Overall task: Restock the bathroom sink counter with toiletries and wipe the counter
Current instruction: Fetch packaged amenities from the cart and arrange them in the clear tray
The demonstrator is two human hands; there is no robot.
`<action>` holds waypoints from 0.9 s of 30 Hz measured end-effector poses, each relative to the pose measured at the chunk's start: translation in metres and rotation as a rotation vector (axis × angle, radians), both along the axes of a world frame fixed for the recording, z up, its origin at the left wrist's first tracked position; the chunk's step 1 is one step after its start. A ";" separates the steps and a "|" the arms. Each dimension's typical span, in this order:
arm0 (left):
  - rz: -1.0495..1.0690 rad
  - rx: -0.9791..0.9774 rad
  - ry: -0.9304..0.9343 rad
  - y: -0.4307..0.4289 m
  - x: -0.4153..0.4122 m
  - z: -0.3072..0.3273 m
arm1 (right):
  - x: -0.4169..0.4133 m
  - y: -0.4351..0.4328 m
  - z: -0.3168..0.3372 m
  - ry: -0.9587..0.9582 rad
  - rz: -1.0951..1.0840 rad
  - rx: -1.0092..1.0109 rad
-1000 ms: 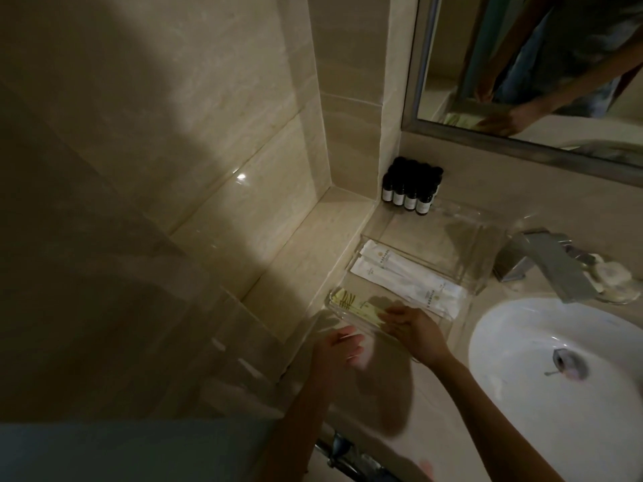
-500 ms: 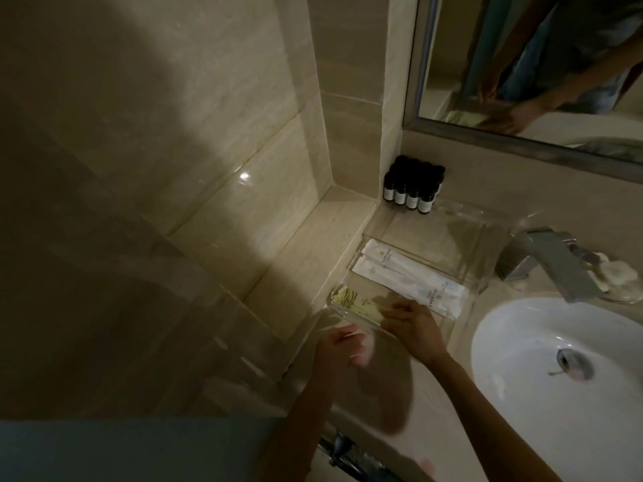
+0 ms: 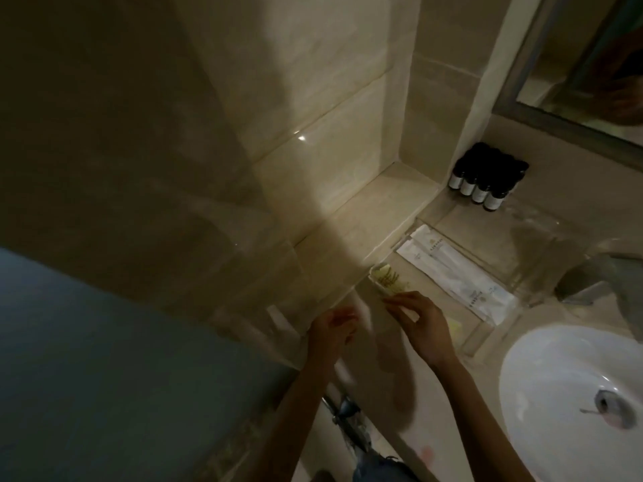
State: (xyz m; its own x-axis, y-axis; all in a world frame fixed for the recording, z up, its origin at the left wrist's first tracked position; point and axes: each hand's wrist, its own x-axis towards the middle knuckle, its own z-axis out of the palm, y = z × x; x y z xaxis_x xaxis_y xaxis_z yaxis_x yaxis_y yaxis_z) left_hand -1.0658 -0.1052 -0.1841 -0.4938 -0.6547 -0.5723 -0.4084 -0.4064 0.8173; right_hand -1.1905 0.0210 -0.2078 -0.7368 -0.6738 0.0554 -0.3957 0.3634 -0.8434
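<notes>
Dim light and pretty blurry, so bear w/ me. My right hand (image 3: pixel 422 323) is over the near end of the clear acrylic tray (image 3: pixel 487 339) that sits on the beige stone counter (image 3: pixel 410 387), just left of the round white sink basin (image 3: pixel 556 377). Fingers are loosely bent, and the tips are at the near end of the flat yellow-green printed packet (image 3: pixel 388 278), which lies in the tray's front-left corner. Part of the packet runs under my palm. Grip-wise I honestly can't tell if I'm pinching it or just touching it.

My left hand (image 3: pixel 332 330) is just beside the right one, at the tray's left edge, w/ fingers curled in. There's a pale smear next to the fingertips, but it's too blurred to say what it is or whether I'm holding it, so that grip is a "can't tell" too.

The long white paper sachets (image 3: pixel 455 273) lie side by side in the tray behind the packet, running diagonally. The cluster of small dark bottles w/ white labels (image 3: pixel 487 186) stands upright at the back, near the wall corner under the framed mirror (image 3: pixel 591 64). The metal faucet (image 3: pixel 598 276) is at the right edge, behind the basin.
</notes>
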 end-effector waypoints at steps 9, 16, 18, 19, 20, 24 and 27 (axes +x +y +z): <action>0.211 -0.118 -0.037 0.000 0.086 0.012 | 0.062 -0.043 0.019 -0.131 0.285 -0.045; 0.550 -0.155 -0.033 0.043 0.215 0.039 | 0.155 -0.069 0.027 -0.145 0.660 0.029; 0.686 -0.192 -0.044 0.063 0.251 0.042 | 0.189 -0.072 0.033 -0.131 0.784 0.032; 0.747 -0.213 -0.053 0.075 0.270 0.043 | 0.207 -0.072 0.036 -0.126 0.841 0.041; 0.798 -0.231 -0.065 0.088 0.288 0.045 | 0.226 -0.071 0.041 -0.124 0.900 0.049; 1.036 -0.308 -0.143 0.147 0.354 0.062 | 0.304 -0.061 0.062 -0.134 1.164 0.071; 1.236 -0.389 -0.214 0.195 0.399 0.080 | 0.362 -0.046 0.074 -0.129 1.410 0.111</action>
State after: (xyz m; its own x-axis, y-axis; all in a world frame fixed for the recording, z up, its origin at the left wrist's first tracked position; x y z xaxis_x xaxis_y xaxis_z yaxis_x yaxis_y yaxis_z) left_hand -0.6673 0.0895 -0.1041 0.6236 -0.7453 -0.2361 -0.0745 -0.3573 0.9310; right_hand -0.8285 -0.0246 -0.1337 0.5501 -0.8329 -0.0605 -0.4000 -0.1992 -0.8946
